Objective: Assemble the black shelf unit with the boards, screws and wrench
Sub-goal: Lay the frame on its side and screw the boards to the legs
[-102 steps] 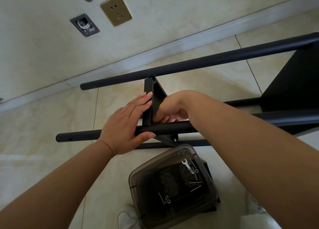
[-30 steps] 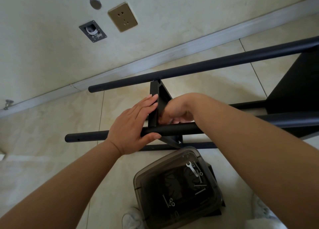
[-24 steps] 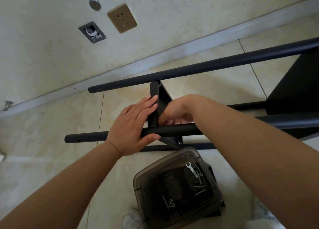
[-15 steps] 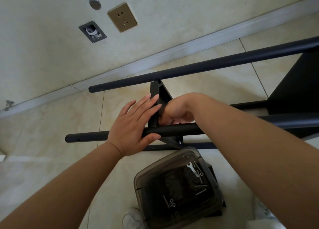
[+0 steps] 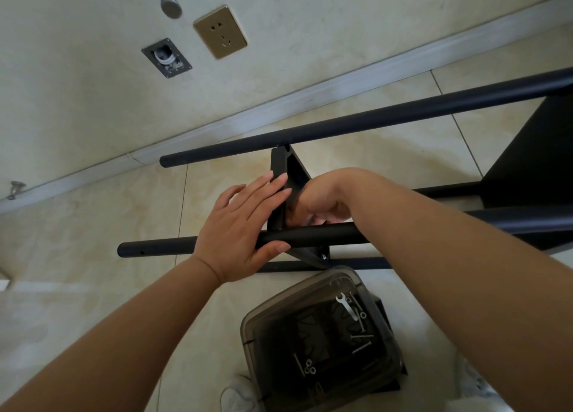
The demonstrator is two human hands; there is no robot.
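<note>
The black shelf frame lies on its side on the floor tiles. A far pole point(image 5: 387, 120) and a near pole point(image 5: 161, 247) run left to right, with a small black board point(image 5: 280, 163) standing between them. My left hand point(image 5: 245, 222) lies over the near pole, straight fingers spread against the board's edge, thumb under the pole. My right hand point(image 5: 319, 200) reaches behind the board, fingers curled and pinching what looks like a screw where board meets near pole; the fingertips are hidden. A silver wrench point(image 5: 347, 307) and loose screws point(image 5: 361, 346) lie in a smoky plastic box point(image 5: 279, 312).
A large black board point(image 5: 533, 163) is fixed to the poles at the right. A third pole point(image 5: 356, 262) lies low near the box. The wall with a socket point(image 5: 220, 31) and a skirting board runs behind. My shoe point(image 5: 238, 393) is beside the box.
My left hand's fingers have spread apart and slid a little up the board's edge. My right hand stays curled at the same joint. The frame has not moved.
</note>
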